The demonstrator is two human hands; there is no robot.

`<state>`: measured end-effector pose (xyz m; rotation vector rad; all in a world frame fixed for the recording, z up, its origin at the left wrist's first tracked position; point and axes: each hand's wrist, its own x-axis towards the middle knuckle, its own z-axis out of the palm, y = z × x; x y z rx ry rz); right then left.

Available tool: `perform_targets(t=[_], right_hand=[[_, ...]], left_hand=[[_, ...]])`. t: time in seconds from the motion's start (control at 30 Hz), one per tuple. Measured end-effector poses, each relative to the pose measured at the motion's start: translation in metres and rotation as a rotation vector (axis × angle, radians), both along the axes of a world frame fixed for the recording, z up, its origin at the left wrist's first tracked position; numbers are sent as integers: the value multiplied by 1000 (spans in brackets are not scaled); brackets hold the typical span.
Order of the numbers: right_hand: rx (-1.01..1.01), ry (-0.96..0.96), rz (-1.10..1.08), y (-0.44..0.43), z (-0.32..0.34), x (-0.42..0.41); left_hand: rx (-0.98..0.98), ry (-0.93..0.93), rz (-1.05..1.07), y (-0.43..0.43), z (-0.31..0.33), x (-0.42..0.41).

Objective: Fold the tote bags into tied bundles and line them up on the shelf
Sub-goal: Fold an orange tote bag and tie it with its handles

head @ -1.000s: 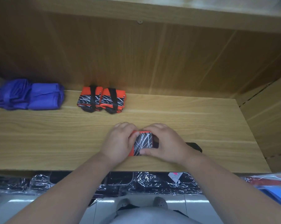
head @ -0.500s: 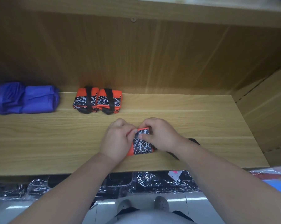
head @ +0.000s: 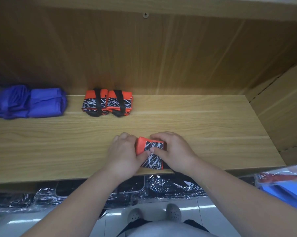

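Both my arms come in from the bottom, forearms angled toward each other so the hands meet near the front edge of the shelf [head: 212, 134]. My left hand [head: 125, 154] is knuckles-up, with the fingers curled over the far left side of the half-folded tote bag [head: 153, 161] and the thumb lying across its near part. My right hand [head: 171, 151] mirrors it, fingers wrapped over the far right corner and thumb pressed down on the patterned top. The two thumbs pretty much touch in the middle. So both hands are gripping the bag, squeezing it into a small block.

The bag sits flat on the shelf, sandwiched between my hands. Its orange side shows by my left fingers and the black panel with white scribble lines faces up. A bit of black strap [head: 167, 166] pokes out under my right wrist, right at the shelf lip.

Further back, well away from my hands, two finished bundles [head: 94, 103] and [head: 119, 104] stand side by side and touching, each wrapped with a black strap. To their left is a pile of purple bags [head: 28, 102] against the back wall.

Below the shelf there are plastic-wrapped packs [head: 161, 187], and my shoes [head: 135, 216] are on the tiled floor.
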<state>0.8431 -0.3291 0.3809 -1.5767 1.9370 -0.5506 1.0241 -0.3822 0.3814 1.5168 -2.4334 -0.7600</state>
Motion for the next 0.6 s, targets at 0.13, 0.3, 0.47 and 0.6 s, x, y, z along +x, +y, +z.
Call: perform_targets(t=[0.13,0.3,0.47,0.6], right_hand=[[11,14,-34,2,0,1],[132,163,43,-3,13,-5],[25,20,24,14,5,-3],[7,-286,15,23,9,4]], left_hand=[[114,9,9,-6,6,-5],[114,74,-44,-5,5,-1],[184,272,-87,4,4,7],[515,658,10,10,6,13]])
